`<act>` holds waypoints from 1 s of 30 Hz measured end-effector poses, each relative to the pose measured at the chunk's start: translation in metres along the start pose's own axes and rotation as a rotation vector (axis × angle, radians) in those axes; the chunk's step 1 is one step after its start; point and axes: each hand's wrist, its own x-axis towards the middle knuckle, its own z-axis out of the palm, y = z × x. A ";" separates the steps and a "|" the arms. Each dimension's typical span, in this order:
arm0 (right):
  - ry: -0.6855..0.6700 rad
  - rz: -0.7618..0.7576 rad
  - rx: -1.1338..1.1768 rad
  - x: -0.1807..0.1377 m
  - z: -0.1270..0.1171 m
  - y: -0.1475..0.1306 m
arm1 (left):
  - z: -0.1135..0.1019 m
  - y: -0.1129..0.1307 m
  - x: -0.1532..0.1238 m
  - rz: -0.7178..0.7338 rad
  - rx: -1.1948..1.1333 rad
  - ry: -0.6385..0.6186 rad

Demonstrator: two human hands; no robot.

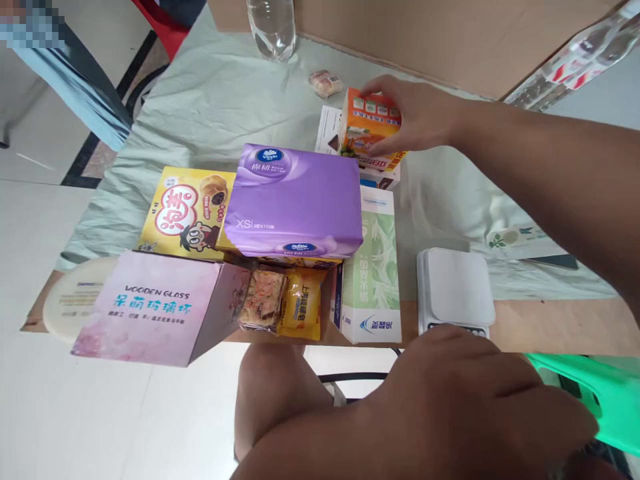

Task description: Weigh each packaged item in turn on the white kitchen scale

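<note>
The right hand [423, 117] pinches an orange printed cardboard box [363, 137] between thumb and fingers, just beyond a purple plastic-wrapped pack [300, 200]. Whether the left hand [500, 393] grips anything, I cannot tell. Pale green cloth [200, 113] drapes the wooden table [575, 327] above white flooring [50, 413].

the right arm [530, 160] is bare from the wrist to where it leaves the view, narrow at the wrist and thicker further up. the right grip [413, 113] is bare as well, with slim fingers and a slender thumb. the left arm [345, 440] and left grip [485, 393] are bare, broad and rounded, softly blurred, with faint creases between the fingers. a bare, rounded knee [275, 393] shows too.
</note>
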 end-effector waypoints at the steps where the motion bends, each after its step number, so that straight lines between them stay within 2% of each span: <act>1: -0.007 -0.003 0.003 -0.002 -0.002 -0.001 | 0.003 -0.003 0.001 0.013 -0.023 0.002; 2: 0.010 -0.015 0.011 -0.008 -0.005 -0.002 | 0.006 -0.005 0.003 0.007 -0.042 0.027; 4: 0.123 -0.071 0.063 -0.031 -0.007 -0.005 | 0.013 -0.006 0.006 -0.024 -0.069 0.157; 7: 0.504 -0.207 0.251 -0.096 0.005 -0.002 | 0.022 -0.006 0.010 0.020 -0.125 0.354; 9: 0.817 -0.224 0.413 -0.147 0.027 0.009 | 0.027 -0.006 0.012 0.061 -0.156 0.348; 11: 1.185 -0.086 0.532 -0.192 0.056 0.027 | 0.033 -0.007 0.014 0.055 -0.169 0.282; 14: 1.512 0.125 0.621 -0.236 0.098 0.068 | 0.046 -0.009 0.019 0.019 -0.153 0.179; 17: 1.757 0.355 0.778 -0.254 0.124 0.117 | 0.063 -0.013 0.028 -0.033 -0.105 0.093; 19: 1.756 0.442 0.847 -0.257 0.134 0.148 | 0.075 -0.019 0.035 -0.055 -0.090 0.040; 23: 1.592 0.543 1.081 -0.255 0.147 0.193 | 0.099 -0.034 0.058 -0.094 -0.080 -0.050; 27: 1.409 0.515 1.311 -0.248 0.155 0.209 | 0.121 -0.055 0.104 -0.207 -0.105 -0.041; 30: 1.301 0.431 1.384 -0.245 0.157 0.208 | 0.143 -0.080 0.154 -0.460 -0.140 0.039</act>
